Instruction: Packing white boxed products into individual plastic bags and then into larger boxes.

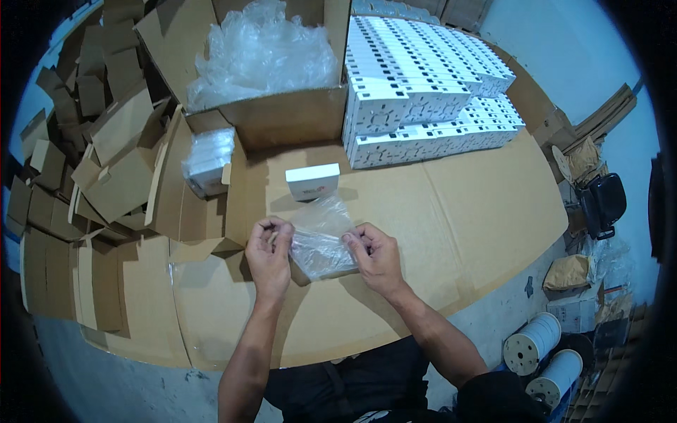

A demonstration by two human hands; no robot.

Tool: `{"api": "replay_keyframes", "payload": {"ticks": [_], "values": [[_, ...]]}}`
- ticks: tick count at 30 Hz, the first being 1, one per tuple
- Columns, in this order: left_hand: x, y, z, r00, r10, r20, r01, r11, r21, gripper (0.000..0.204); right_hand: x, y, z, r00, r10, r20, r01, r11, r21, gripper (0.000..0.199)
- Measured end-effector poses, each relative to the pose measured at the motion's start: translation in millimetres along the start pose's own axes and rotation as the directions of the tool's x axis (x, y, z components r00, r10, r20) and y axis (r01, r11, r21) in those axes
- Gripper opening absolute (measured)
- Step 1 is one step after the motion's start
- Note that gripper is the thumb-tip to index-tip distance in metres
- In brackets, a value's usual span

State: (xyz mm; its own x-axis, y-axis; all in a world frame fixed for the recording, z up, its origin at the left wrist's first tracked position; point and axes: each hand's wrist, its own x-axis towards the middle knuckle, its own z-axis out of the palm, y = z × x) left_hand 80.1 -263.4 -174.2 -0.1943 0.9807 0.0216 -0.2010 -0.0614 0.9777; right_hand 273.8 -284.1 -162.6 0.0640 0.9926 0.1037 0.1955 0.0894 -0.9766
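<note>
- Left hand (270, 254) and right hand (374, 257): each grip pinched on one side of the bag, presumably to spread it.
- Clear plastic bag (321, 243): between the hands, over the cardboard-covered desk (395, 201).
- Small white carton (312, 182): just beyond the bag, apparently for easy reach.
- Open cardboard box (240, 197), left: wrapped cartons (209, 158) inside, likely collected.
- Large cardboard box (282, 120): heaped plastic bags (268, 56).
- White cartons (416, 99): stacked right.

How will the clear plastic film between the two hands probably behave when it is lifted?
The clear plastic film is probably floppy: it wrinkles between the left hand and the right hand. It is likely light, since it looks thin and see-through. It may be slippery, as its surface shines.
</note>
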Motion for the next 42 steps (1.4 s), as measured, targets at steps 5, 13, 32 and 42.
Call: {"api": "replay_keyframes", "payload": {"ticks": [5,13,32,42], "values": [[1.9,2.4,-0.7,0.993,-0.007,-0.118,-0.013,0.986,-0.164,0.019,-4.6,7.2,-3.2,0.998,0.057,-0.001,-0.057,0.998,0.027,0.020],[-19.8,7.8,8.8,0.975,-0.159,0.157,0.170,0.984,-0.058,0.024,-4.5,-2.3,0.9,0.987,0.156,-0.033,-0.145,0.963,0.225,0.021],[-21.3,11.0,2.0,0.949,-0.191,0.249,0.116,0.951,0.286,0.017,23.7,12.2,-10.8,0.970,0.071,-0.233,0.007,0.949,0.316,0.029],[-5.2,3.8,21.2,0.985,-0.097,0.145,0.047,0.948,0.314,0.024,20.8,0.0,-0.2,0.997,-0.024,-0.077,0.025,1.000,0.011,0.022]]}}
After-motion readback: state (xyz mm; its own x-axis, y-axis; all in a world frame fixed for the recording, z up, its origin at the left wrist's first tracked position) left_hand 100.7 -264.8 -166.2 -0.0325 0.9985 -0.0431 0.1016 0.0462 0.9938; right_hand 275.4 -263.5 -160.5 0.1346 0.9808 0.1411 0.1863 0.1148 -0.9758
